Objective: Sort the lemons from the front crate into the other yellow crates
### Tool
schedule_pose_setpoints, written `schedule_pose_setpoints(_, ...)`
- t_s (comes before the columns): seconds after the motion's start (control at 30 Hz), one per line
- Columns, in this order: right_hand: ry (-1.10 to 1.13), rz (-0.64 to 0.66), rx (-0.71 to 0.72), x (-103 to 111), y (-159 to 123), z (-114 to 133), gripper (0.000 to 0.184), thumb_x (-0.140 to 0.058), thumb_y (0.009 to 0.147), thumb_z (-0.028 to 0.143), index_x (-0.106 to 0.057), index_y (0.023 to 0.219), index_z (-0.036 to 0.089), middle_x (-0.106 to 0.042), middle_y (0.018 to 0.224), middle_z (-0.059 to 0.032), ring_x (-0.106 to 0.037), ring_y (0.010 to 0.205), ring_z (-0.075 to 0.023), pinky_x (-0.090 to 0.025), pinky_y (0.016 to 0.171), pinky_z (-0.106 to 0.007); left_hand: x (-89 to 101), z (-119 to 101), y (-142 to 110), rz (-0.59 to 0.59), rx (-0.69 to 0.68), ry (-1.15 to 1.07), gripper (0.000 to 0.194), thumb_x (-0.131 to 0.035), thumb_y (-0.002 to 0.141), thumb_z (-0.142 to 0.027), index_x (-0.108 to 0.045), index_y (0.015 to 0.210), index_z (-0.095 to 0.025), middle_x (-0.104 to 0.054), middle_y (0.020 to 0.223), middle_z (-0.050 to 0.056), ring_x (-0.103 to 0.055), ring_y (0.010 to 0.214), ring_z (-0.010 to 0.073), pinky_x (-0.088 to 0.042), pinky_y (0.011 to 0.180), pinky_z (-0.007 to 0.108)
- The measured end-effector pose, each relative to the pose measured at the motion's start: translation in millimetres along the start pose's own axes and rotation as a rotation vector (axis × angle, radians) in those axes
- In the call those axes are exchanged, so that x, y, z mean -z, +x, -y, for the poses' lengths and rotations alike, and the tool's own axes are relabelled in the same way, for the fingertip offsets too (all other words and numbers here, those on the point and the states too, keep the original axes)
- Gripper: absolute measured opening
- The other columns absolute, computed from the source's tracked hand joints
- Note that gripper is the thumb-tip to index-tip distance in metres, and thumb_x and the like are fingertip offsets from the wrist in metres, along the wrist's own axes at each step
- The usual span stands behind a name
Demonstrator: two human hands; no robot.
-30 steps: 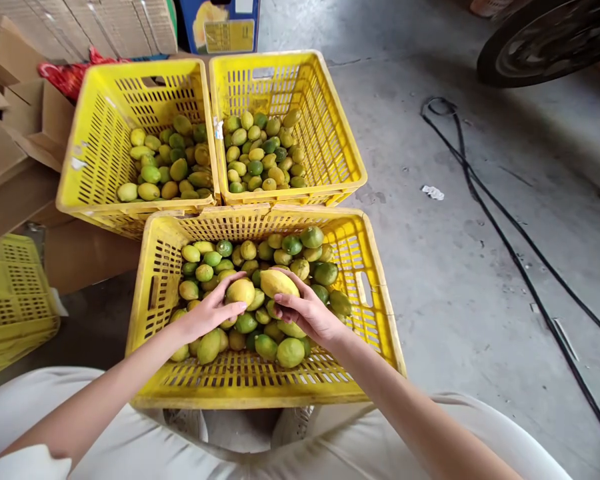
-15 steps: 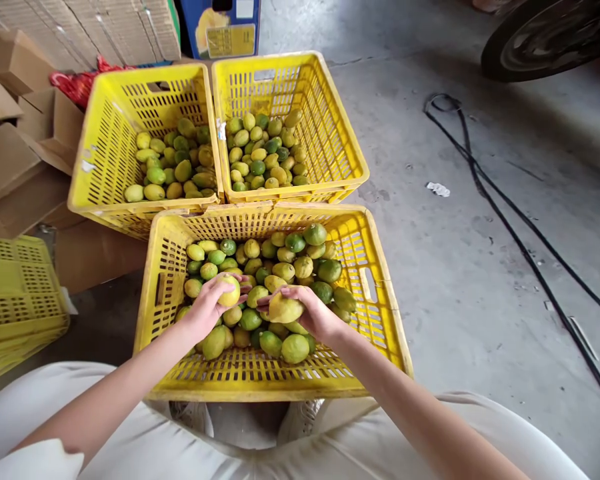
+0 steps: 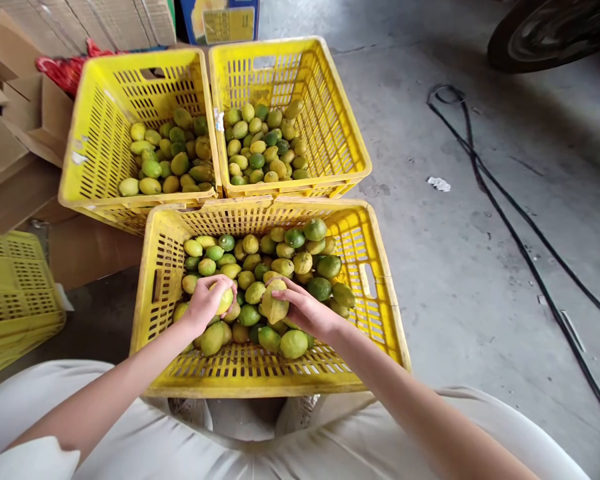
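My left hand (image 3: 203, 307) is closed around a bright yellow lemon (image 3: 223, 301), above the left half of the near yellow crate (image 3: 260, 388). To its right, my right hand (image 3: 311, 313) grips a bumpy, dull yellow-green lemon (image 3: 273, 305) from the side with thumb and fingers. The two hands are a short gap apart. Beneath them lies a loose layer of green and yellow lemons (image 3: 293, 344), partly hidden by my hands and the held fruit.
Two more yellow crates, back left (image 3: 97, 120) and back right (image 3: 345, 133), hold lemons and adjoin the near one. Cardboard boxes (image 3: 5, 153) and another yellow crate (image 3: 17, 287) stand left. A black cable (image 3: 510, 220) lies on the concrete floor, near a wheel (image 3: 517, 40).
My right hand has turned the lemon from lying sideways to more upright and shifted it slightly left. The fingers of my left hand have closed further around its lemon. The view has shifted slightly.
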State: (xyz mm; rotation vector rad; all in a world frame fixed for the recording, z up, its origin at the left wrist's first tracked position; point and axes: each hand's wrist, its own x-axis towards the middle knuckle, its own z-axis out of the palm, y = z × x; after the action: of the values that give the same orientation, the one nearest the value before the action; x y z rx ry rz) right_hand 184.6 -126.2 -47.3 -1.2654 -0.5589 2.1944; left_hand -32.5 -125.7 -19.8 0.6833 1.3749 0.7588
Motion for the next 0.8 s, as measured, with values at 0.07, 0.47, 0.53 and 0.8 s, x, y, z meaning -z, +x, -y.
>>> schedule_pose_setpoints(0.07, 0.093, -0.001, -0.072, -1.4, -1.4, 2.3, 0.04, -0.084, 0.074, 0.038, -0.06, 0.101, 0.024, -0.068, 0.084, 0.0014, -0.069, 0.079, -0.0173, -0.06, 0.077, -0.034, 1.8, 0.6, 2.3, -0.049, -0.001, -0.003, 0.023, -0.068, 0.072, -0.035, -0.064, 0.057, -0.018, -0.058, 0.051, 0.003, -0.051, 0.04, 0.0129, -0.033, 0.036, 0.023)
schedule_pose_setpoints(0.47, 0.25, -0.14, -0.029, 8.1, 1.7, 20.4, 0.033, -0.081, 0.07, 0.029, -0.062, 0.097, 0.025, -0.074, 0.093, -0.0018, -0.072, 0.086, -0.0204, -0.061, 0.071, -0.031, 8.8, -18.1, 23.5, -0.227, 0.347, -0.46, 0.017, -0.051, 0.097, -0.02, -0.064, 0.088, -0.015, -0.071, 0.074, 0.006, -0.069, 0.062, 0.0163, -0.058, 0.061, 0.027)
schedule_pose_setpoints(0.53, 0.28, -0.174, -0.056, 5.6, -0.9, 21.2, 0.038, -0.088, 0.067, 0.028, -0.064, 0.095, 0.023, -0.073, 0.089, -0.0002, -0.07, 0.078, -0.0159, -0.059, 0.066, -0.025, 7.5, -19.5, 21.2, -0.191, 0.377, -0.492, 0.01, -0.054, 0.096, -0.016, -0.063, 0.09, -0.015, -0.072, 0.077, 0.007, -0.07, 0.065, 0.0167, -0.059, 0.063, 0.027)
schedule_pose_setpoints(0.8, 0.244, -0.031, -0.086, -1.0, -2.3, 17.2, 0.034, -0.08, 0.075, 0.043, -0.062, 0.094, 0.021, -0.068, 0.068, -0.0006, -0.052, 0.044, -0.0095, -0.025, 0.036, -0.015, 7.7, -10.2, 8.0, 0.088, 0.449, -0.351, 0.011, -0.063, 0.094, -0.018, -0.066, 0.085, -0.012, -0.067, 0.075, 0.005, -0.065, 0.058, 0.0138, -0.059, 0.056, 0.026)
